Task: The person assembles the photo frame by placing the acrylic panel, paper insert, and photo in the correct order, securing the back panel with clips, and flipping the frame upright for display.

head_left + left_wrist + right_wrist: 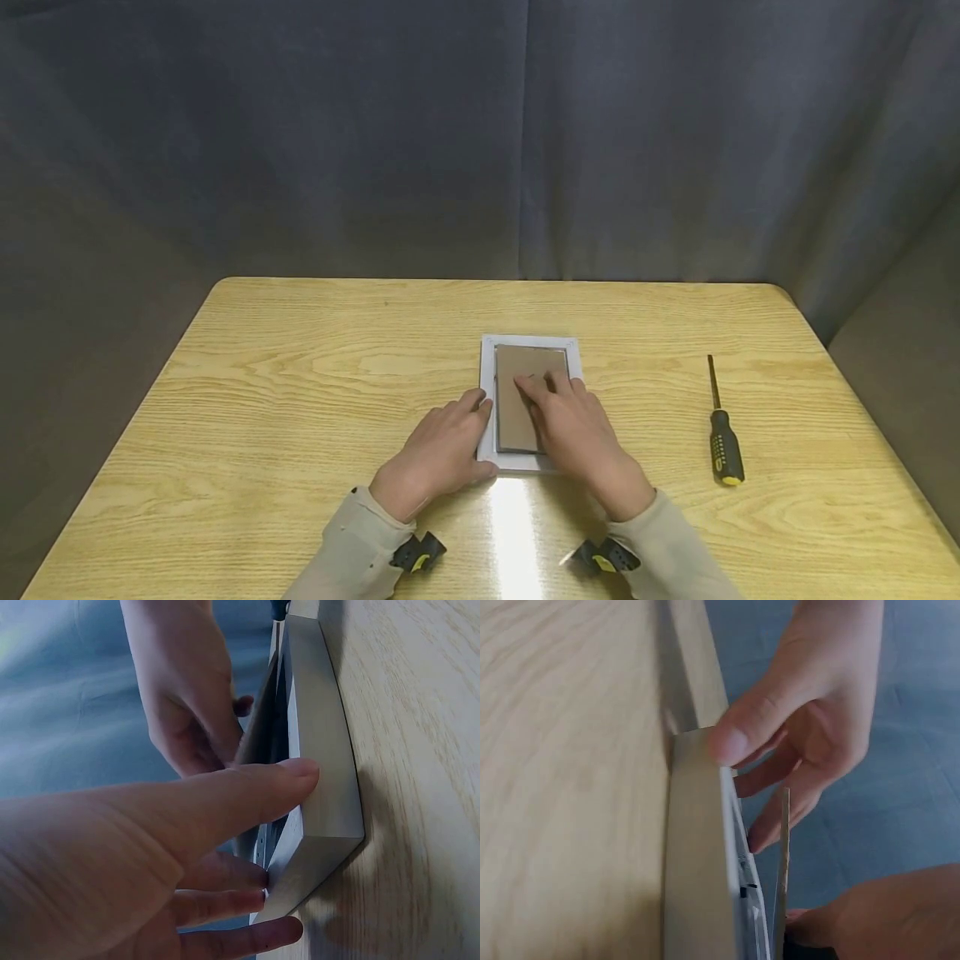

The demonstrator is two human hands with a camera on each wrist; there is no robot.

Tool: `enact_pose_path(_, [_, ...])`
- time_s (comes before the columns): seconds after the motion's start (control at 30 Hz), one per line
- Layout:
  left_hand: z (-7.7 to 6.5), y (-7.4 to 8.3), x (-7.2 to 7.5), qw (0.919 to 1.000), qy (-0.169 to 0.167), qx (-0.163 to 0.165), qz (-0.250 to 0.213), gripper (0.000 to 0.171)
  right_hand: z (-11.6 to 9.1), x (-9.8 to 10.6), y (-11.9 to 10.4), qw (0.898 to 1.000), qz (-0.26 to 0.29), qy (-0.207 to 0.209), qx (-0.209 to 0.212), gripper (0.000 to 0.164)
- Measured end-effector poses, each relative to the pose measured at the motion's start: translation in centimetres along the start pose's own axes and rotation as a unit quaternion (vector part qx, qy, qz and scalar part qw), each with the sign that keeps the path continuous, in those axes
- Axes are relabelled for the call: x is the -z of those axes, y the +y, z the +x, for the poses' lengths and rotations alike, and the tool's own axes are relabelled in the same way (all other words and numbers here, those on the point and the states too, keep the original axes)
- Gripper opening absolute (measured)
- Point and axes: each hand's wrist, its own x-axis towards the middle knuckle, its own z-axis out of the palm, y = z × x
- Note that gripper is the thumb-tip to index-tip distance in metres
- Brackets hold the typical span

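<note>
A picture frame (532, 340) with a pale border lies face down on the table. Over its opening sits a brown backing board (516, 421), which stands tilted away from the frame in both wrist views. My left hand (442, 450) holds the frame's near left corner, its thumb on the near side and its fingers along the left side. Above the board, my right hand (581, 429) pinches the backing board by its right part; most of that grip is hidden in the right wrist view, where only part of the hand (885, 915) shows.
To the right of the frame, a screwdriver (725, 446) with a black and yellow handle lies on the wooden table (300, 375), its tip pointing away. Dark curtains (375, 142) hang behind the table's far edge and at both sides.
</note>
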Motion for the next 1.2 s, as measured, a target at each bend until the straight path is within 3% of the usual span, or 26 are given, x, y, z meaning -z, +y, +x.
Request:
enact_pose_path(0.3, [-0.05, -0.01, 0.06, 1.0000, 0.005, -0.003, -0.002, 0.080, 0.26, -0.43, 0.23, 1.000, 0.018, 0.018, -0.011, 0.030])
enact_pose_path(0.57, [-0.06, 0.02, 0.03, 0.9999, 0.008, -0.009, -0.003, 0.081, 0.28, -0.92, -0.20, 0.998, 0.026, 0.023, -0.059, 0.023])
enact_pose_path(0.83, [0.01, -0.03, 0.05, 0.9999, 0.008, -0.008, -0.001, 0.080, 0.55, -0.68, 0.34, 0.997, 0.075, 0.005, -0.033, 0.032])
enact_pose_path(1.2, [-0.07, -0.08, 0.07, 0.9998, 0.006, -0.014, 0.009, 0.078, 0.50, -0.83, 0.40, 0.994, 0.094, 0.051, -0.001, 0.028])
